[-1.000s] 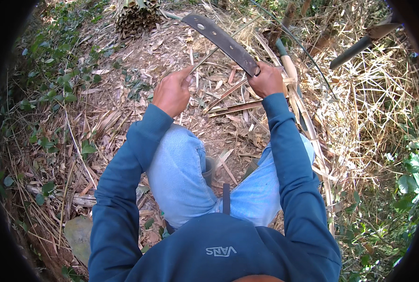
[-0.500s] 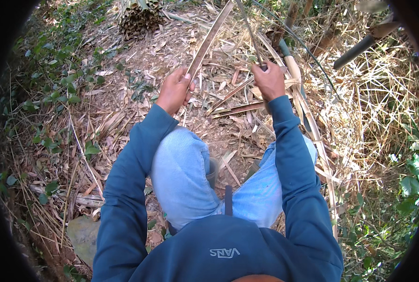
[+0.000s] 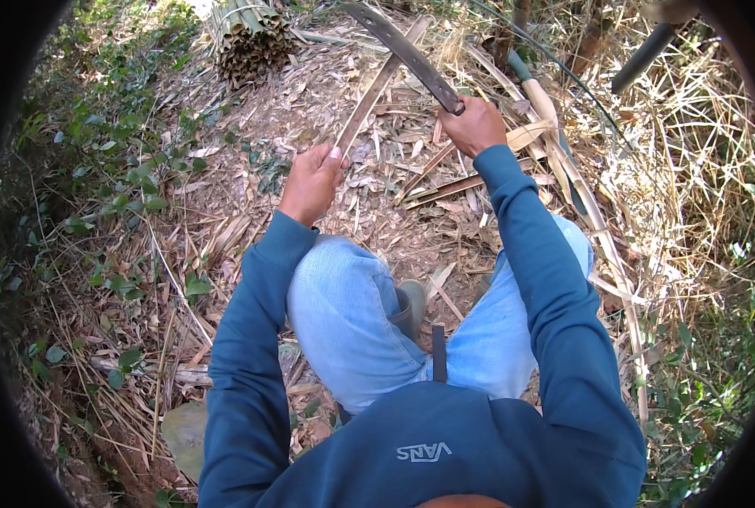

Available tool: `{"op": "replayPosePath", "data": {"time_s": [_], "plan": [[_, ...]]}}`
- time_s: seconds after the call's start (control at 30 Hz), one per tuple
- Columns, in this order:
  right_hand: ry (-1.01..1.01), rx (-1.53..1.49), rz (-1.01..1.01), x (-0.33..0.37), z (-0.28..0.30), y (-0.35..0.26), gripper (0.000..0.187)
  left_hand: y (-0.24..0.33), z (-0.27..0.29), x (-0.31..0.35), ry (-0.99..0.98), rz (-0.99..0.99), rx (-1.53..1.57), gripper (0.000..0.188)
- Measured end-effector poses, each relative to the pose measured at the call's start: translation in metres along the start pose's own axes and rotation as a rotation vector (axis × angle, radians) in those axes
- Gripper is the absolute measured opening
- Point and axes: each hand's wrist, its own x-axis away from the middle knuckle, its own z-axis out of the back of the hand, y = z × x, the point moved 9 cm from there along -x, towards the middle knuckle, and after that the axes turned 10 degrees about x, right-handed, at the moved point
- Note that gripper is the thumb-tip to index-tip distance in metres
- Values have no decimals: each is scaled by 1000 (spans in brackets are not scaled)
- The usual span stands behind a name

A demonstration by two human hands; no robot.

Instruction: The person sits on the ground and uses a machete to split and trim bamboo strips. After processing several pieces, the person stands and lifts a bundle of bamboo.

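My left hand [image 3: 310,184] is closed around the near end of a long, flat bamboo strip [image 3: 367,102]. The strip slants up and away to the right. Gripped in my right hand [image 3: 474,127] is a machete [image 3: 399,52] with a long dark blade. Its handle is mostly hidden by my fingers. The blade points to the far left and crosses over the strip's far part; whether the two touch I cannot tell. Split bamboo pieces [image 3: 447,191] lie on the ground just below my right hand.
A tied-looking bundle of cut bamboo strips [image 3: 257,49] stands at the far left. Long bamboo lengths [image 3: 602,224] lie along my right side. A dark tube-like thing [image 3: 642,59] shows at the upper right. Green plants [image 3: 98,182] grow leftward, near a stone [image 3: 184,438].
The machete's blade has swung left, from pointing away from me to lying across the bamboo strip. My left hand still holds the strip. The whole view has shifted slightly.
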Motion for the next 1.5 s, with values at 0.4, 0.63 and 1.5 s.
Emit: {"op": "replayPosePath", "data": {"time_s": [0.4, 0.63, 1.5], "plan": [[-4, 10, -12, -5, -8, 23, 46, -8, -4, 5, -91, 16, -20, 25], [19, -143, -329, -35, -24, 94, 50, -12, -6, 5, -169, 109, -54, 24], [-1, -41, -16, -7, -17, 7, 45, -15, 0, -2, -145, 112, 126, 33]]}}
